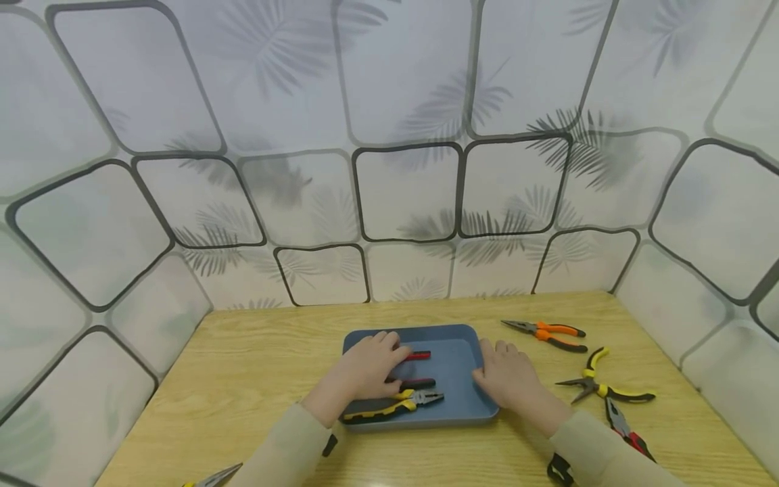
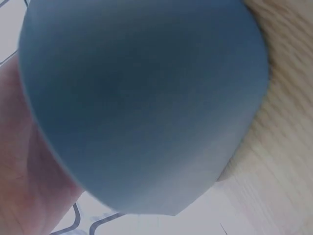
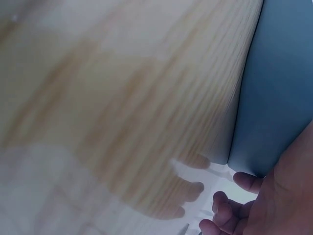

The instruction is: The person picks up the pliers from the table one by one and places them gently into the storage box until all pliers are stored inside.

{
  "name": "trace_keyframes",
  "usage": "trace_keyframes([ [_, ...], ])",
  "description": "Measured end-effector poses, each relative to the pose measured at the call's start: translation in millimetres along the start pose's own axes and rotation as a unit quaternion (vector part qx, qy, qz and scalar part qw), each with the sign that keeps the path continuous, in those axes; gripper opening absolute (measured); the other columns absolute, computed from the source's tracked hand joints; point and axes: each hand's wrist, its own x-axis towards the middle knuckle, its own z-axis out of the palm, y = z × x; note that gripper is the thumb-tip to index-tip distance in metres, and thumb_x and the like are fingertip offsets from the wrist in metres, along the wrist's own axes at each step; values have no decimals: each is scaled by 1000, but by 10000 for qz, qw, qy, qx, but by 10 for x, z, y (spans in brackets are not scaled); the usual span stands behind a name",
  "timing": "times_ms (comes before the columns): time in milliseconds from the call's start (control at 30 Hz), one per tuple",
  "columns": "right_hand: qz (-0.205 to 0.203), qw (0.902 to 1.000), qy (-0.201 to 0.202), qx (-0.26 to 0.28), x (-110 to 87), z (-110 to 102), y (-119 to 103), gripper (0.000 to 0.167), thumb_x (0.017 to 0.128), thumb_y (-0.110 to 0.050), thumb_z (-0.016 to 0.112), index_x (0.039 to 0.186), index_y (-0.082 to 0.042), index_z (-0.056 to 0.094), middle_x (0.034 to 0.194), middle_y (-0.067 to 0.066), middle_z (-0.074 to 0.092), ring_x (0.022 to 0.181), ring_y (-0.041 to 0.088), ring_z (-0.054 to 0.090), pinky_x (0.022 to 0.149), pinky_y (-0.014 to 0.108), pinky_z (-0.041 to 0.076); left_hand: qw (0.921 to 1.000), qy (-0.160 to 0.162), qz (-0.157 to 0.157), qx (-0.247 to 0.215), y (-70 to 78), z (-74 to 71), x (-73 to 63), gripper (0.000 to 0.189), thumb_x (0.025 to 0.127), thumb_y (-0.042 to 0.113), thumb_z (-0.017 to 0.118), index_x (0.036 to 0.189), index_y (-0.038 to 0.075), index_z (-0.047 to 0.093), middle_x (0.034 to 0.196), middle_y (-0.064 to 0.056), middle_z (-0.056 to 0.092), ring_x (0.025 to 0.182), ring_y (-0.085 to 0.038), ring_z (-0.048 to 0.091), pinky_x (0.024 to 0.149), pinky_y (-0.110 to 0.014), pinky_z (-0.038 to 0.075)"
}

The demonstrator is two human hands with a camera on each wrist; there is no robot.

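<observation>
In the head view, my left hand [image 1: 371, 362] reaches over the left rim of a shallow blue tray [image 1: 459, 352]. Its fingers and thumb bend around red-and-black pliers [image 1: 420, 355], whose handle ends stick out to the right; the rest is hidden under the hand. Yellow-and-black combination pliers [image 1: 389, 406] lie along the tray's near side, below the thumb. My right hand [image 1: 508, 375] grips the tray's right wall, thumb over the inner side and fingers outside. In the left wrist view, the tray's outer wall [image 2: 146, 107] covers most of the palm.
Right of the tray lie orange needle-nose pliers [image 1: 544, 333], spread yellow-and-black pliers [image 1: 596, 387] and red-handled pliers [image 1: 623, 426]. A pointed plier tip [image 1: 219, 475] shows at the front left. Patterned panels [image 1: 408, 193] border the wooden table [image 1: 262, 379] behind and at both sides.
</observation>
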Motion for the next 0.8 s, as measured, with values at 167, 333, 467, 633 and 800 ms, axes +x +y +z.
trace_keyframes([
  [167, -4, 10000, 4, -17, -13, -15, -18, 37, 98, -25, 59, 125, 1, 55, 93, 18, 57, 80, 31, 51, 70, 48, 48, 9999, -33, -33, -96, -14, 25, -11, 44, 99, 45, 71, 137, 24, 64, 124, -4, 62, 107, -21, 63, 92, -40, 57],
  [333, 19, 10000, -19, -10, -17, -12, -23, 42, 98, -25, 58, 130, 2, 55, 96, 19, 58, 81, 31, 52, 71, 49, 49, 9997, -147, -61, -164, -1, 15, -15, 49, 100, 48, 70, 142, 25, 61, 125, -4, 63, 110, -22, 64, 96, -42, 57],
  [467, 29, 10000, -11, -13, -9, 4, -13, 40, 98, -24, 58, 128, 2, 55, 94, 19, 56, 80, 30, 50, 69, 47, 47, 9999, -144, -48, -74, 18, -11, -25, 49, 100, 48, 69, 143, 25, 61, 128, -4, 63, 112, -22, 64, 97, -41, 57],
  [633, 63, 10000, 42, -56, 5, 22, -4, 36, 97, -25, 59, 123, 0, 57, 91, 17, 55, 79, 30, 50, 69, 47, 47, 10000, -46, -72, -20, 33, -38, -42, 49, 100, 49, 69, 143, 25, 62, 133, -5, 63, 118, -23, 65, 101, -43, 56],
  [800, 49, 9999, 76, -94, -2, 4, -12, 34, 97, -25, 60, 120, 0, 56, 90, 16, 55, 78, 30, 50, 68, 47, 47, 10000, 6, -53, 23, 39, -68, -64, 50, 100, 49, 70, 142, 25, 62, 131, -5, 63, 116, -23, 64, 100, -42, 56],
])
